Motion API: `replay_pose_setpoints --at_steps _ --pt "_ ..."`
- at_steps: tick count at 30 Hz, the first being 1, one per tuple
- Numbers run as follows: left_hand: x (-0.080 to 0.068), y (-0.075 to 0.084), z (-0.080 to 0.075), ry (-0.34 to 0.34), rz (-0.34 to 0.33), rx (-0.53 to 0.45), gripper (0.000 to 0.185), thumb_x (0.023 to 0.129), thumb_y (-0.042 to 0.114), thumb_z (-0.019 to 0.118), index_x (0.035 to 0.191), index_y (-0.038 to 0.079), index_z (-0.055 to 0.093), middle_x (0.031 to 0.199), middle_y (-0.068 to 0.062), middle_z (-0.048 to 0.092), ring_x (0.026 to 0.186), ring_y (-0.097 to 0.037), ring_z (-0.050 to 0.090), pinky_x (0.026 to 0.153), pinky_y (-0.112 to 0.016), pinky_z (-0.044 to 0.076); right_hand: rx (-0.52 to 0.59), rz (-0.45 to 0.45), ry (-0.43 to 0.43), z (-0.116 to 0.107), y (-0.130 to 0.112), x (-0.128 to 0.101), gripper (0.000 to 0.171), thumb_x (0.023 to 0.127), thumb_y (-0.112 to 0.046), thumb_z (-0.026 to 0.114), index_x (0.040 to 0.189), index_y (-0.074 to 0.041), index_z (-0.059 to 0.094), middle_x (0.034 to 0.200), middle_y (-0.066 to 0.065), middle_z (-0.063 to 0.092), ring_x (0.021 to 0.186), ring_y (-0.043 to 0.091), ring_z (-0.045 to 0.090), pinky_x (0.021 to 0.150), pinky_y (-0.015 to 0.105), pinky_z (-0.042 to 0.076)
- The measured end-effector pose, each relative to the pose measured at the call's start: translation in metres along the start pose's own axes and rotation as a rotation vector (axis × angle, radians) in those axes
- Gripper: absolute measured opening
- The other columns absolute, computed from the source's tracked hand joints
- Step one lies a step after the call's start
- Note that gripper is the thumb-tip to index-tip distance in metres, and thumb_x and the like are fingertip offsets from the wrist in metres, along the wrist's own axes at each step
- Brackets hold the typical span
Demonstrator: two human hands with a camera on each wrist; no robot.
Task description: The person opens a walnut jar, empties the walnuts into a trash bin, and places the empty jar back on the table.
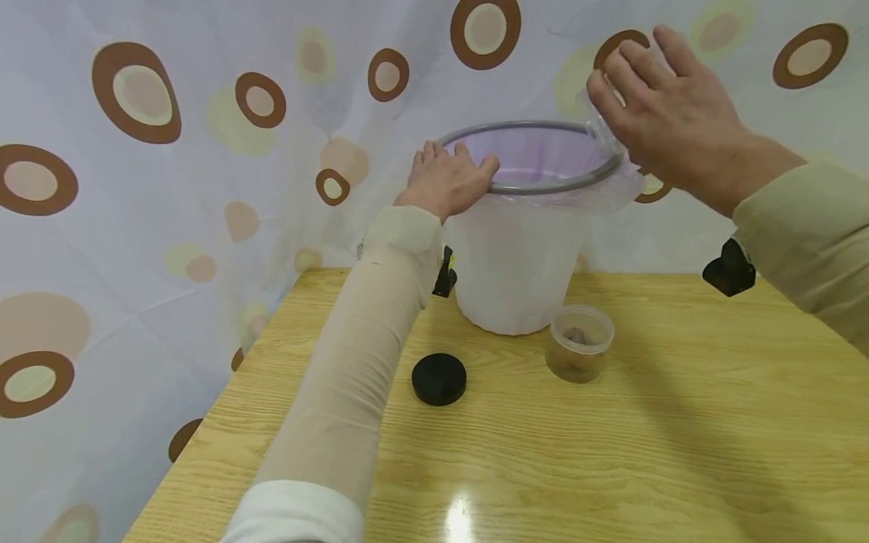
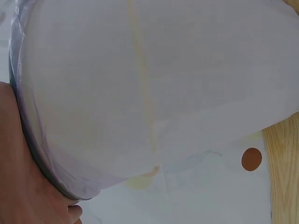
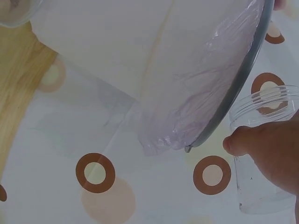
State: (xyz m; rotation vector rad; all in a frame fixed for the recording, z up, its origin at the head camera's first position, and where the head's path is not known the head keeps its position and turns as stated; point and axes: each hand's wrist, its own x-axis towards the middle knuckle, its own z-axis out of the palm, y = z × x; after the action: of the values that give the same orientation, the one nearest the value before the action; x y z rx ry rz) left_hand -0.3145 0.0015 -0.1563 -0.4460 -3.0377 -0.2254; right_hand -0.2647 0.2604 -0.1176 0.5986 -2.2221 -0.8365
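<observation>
A white trash bin [image 1: 516, 260] stands at the back of the table, with a pale purple plastic liner [image 1: 614, 194] folded out under its grey rim ring [image 1: 543, 186]. My left hand [image 1: 448, 179] rests on the left of the rim, fingers extended and thumb apart. Beside the rim's right side, my right hand [image 1: 668, 113] grips a clear screw-top jar [image 3: 261, 182]. The jar's threaded mouth is toward the bin, overlapping the rim in the head view. In the right wrist view the thumb lies across the jar's wall and the jar looks clear inside.
On the wooden table [image 1: 489, 452], a round black lid [image 1: 439, 379] lies in front of the bin. A small translucent tub [image 1: 579, 345] with something dark in it stands just right of the bin's base. A patterned curtain [image 1: 224, 181] hangs behind and at the left.
</observation>
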Motion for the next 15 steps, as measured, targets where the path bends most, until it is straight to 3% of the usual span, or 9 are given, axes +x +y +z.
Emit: replay_pose_setpoints --at_steps 5,15 --pt "0.000 0.001 -0.001 -0.017 0.027 0.008 0.079 0.099 0.057 0.006 0.160 0.008 0.010 0.165 -0.022 0.009 0.154 -0.034 0.005 0.126 -0.043 0.002 0.108 0.051 0.059 0.000 0.000 -0.009 0.093 0.066 -0.003 0.085 0.139 0.010 0.030 0.138 0.033 0.037 0.137 0.045 0.028 0.123 0.056 0.013" --pt "-0.001 -0.002 -0.005 -0.042 0.060 -0.033 0.080 0.099 0.059 0.010 0.159 0.006 0.016 0.164 -0.022 0.013 0.153 -0.035 0.009 0.125 -0.042 0.009 0.437 0.210 0.046 -0.008 -0.006 -0.027 0.099 0.064 -0.015 0.088 0.142 0.010 0.032 0.134 0.033 0.042 0.127 0.048 0.035 0.116 0.056 0.020"
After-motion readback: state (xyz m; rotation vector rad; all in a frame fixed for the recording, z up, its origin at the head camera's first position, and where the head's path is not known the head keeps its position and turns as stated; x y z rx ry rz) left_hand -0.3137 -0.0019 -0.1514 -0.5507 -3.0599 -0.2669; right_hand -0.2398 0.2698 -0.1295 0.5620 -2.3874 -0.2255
